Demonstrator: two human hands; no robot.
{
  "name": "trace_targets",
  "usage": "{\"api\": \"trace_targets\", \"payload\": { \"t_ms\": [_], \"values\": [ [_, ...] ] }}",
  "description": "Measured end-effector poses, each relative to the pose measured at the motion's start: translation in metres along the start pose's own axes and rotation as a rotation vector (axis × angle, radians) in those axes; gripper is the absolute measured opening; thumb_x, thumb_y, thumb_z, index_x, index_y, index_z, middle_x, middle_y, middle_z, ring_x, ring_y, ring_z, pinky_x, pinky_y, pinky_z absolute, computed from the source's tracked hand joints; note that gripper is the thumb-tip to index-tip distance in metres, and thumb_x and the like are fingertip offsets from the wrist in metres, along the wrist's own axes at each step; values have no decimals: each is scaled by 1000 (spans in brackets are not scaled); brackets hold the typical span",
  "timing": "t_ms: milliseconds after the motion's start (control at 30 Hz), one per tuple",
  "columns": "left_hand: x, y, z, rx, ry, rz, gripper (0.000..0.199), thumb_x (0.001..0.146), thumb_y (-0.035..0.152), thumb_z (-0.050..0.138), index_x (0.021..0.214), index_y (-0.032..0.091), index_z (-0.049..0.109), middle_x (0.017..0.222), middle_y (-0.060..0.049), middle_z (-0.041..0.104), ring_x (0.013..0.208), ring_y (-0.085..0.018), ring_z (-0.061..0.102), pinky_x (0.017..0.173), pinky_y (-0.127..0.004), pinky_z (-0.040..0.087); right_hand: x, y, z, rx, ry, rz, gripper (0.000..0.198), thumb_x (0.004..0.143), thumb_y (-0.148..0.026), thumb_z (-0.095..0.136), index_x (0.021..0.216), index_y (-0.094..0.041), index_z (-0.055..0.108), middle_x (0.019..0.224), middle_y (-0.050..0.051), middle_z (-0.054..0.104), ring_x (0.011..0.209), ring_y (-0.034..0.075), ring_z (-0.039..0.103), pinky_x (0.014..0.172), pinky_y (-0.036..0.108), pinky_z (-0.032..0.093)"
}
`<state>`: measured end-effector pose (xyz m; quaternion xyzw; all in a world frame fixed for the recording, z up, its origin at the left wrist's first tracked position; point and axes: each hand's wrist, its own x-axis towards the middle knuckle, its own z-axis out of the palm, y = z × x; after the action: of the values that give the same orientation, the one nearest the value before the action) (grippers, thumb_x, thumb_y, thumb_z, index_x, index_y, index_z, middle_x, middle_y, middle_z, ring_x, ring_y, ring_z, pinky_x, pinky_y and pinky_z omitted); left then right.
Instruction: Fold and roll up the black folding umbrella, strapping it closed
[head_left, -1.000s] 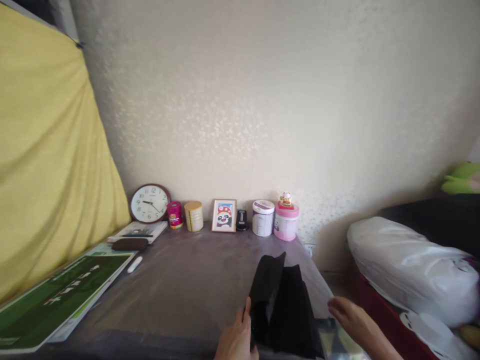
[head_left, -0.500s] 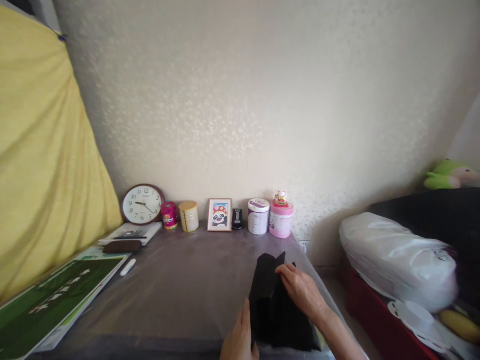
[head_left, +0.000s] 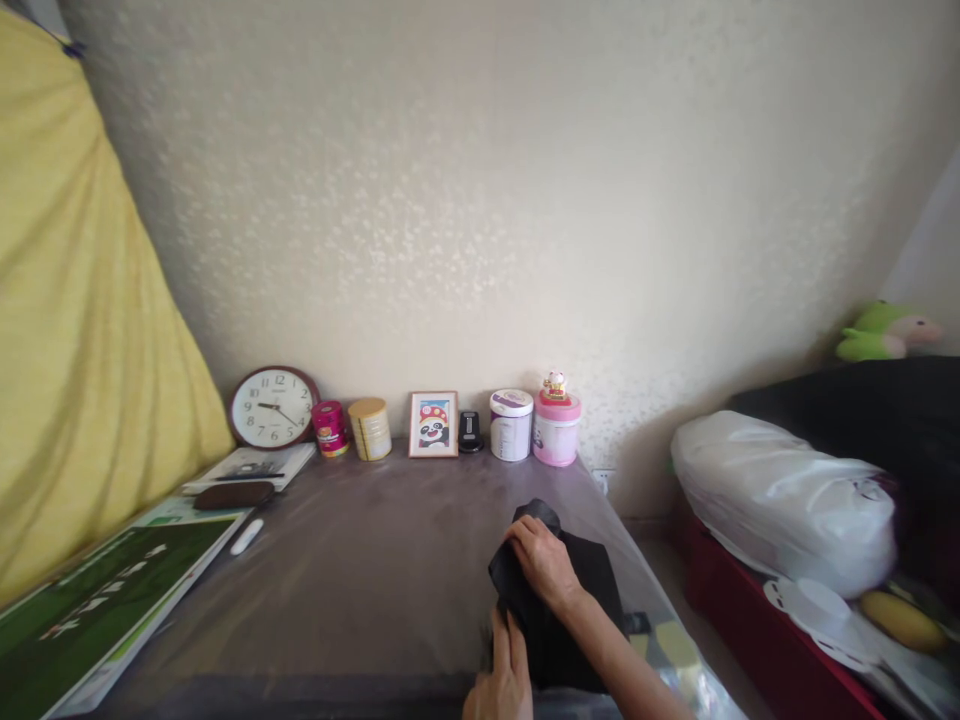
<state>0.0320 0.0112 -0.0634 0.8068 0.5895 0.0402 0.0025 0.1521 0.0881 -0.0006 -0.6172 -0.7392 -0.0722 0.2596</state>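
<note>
A black, soft-looking folded item [head_left: 581,610] lies at the front right of the table; its exact kind I cannot make out. My right hand [head_left: 538,560] is closed over its upper left part, fingers bent around the edge of a flap. Low on the same side, my left hand [head_left: 504,668] pinches the near left edge, its fingers close together and the thumb mostly hidden. Under my right forearm, part of the black item is covered. Beside it, a patterned yellowish and grey patch [head_left: 675,650] shows at the table's right corner.
Along the wall stand a clock [head_left: 275,407], tins [head_left: 370,430], a picture frame [head_left: 433,425] and a pink tub [head_left: 556,435] topped by a figurine. Left are a green board [head_left: 112,590] and a brown case [head_left: 234,495]. White plastic bag [head_left: 780,500] beyond the right edge.
My right hand has moved left, pressing the raised flap over toward the left. The black item now looks flatter and more spread out. My left hand has shifted slightly right; the view has turned a little.
</note>
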Motion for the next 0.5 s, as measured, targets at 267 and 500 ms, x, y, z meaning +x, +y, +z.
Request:
{"api": "trace_targets", "payload": {
  "t_ms": [267, 500],
  "values": [
    [-7, -16, 5, -85, 43, 59, 69, 69, 0, 46, 134, 20, 36, 137, -11, 43, 78, -19, 68, 60, -24, 55, -2, 5, 24, 64, -6, -20, 20, 90, -19, 43, 89, -22, 63, 86, 2, 65, 84, 16, 59, 82, 28, 42],
    [-2, -36, -12, -229, 321, 239, 54, 71, 26, 55, 123, 16, 48, 134, -14, 45, 121, -28, 45, 97, -40, 42, -1, 3, 25, 120, 7, -36, 20, 90, -24, 46, 82, -21, 65, 82, 2, 68, 81, 16, 59, 79, 27, 42]
  ]
}}
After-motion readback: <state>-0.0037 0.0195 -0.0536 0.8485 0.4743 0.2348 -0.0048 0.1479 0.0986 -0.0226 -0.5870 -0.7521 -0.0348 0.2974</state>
